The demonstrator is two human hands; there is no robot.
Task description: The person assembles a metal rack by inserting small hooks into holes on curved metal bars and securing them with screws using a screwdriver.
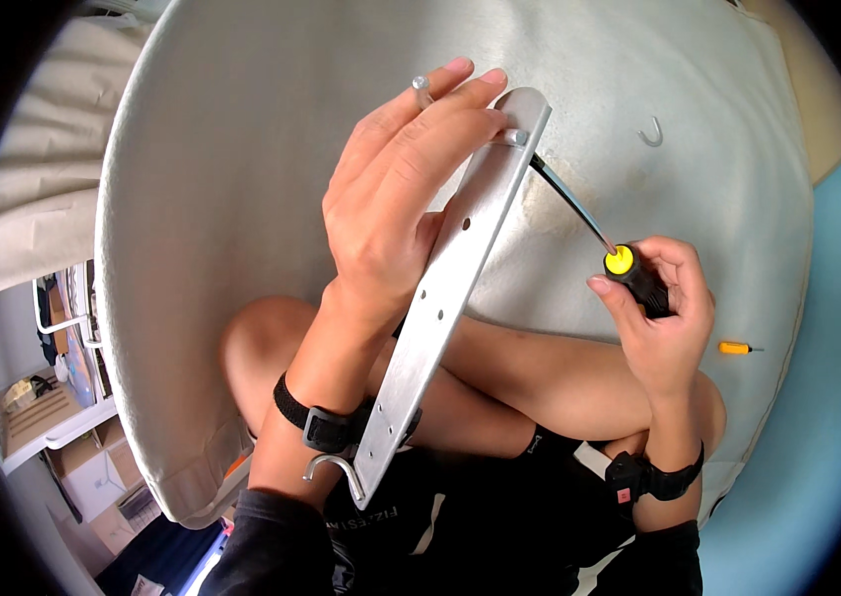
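Note:
A long silver metal hook rail (440,288), pierced by several holes, slants across the middle of the view. My left hand (401,169) is closed around its upper part, with the thumb partly hidden. A short metal peg (517,137) sticks out near the rail's top end, and a curved hook (336,465) is at its lower end. Between my left fingers shows the round end of another metal piece (421,87). My right hand (674,318) grips the black and yellow handle of a screwdriver (579,214). Its shaft points at the rail's upper end; the rail hides the tip.
A loose metal hook (651,132) lies on the pale grey padded surface (639,60), toward the far right. A small yellow-handled screwdriver (735,348) lies right of my right hand. My crossed legs (540,382) are under the rail. Shelves (53,417) stand beyond the left edge.

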